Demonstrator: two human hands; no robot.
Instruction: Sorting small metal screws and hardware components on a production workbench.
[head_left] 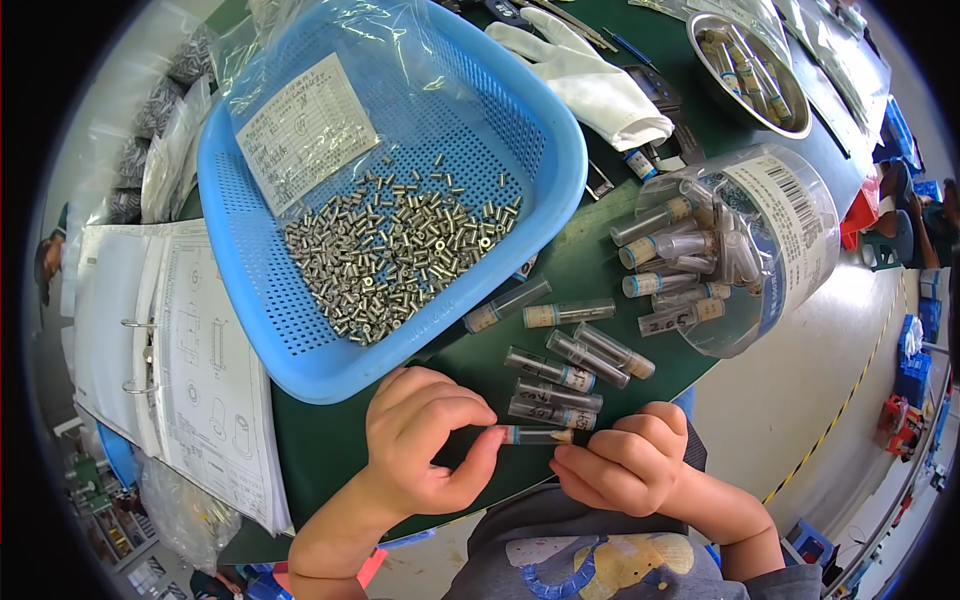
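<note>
I am holding a small clear tube (535, 435) level between my two hands at the near edge of the green table (590, 265), my left hand (425, 440) pinching its left end between thumb and fingertips and my right hand (620, 465) closing its fingers on the capped right end. Just beyond the tube, more clear tubes (565, 375) are lying loose on the table, near a tipped clear plastic jar (770, 235) that is spilling others. A blue perforated basket (520, 130) of small metal sleeves (395, 255) is sitting beyond my left hand, with an open ring binder (170, 350) lying to its left.
</note>
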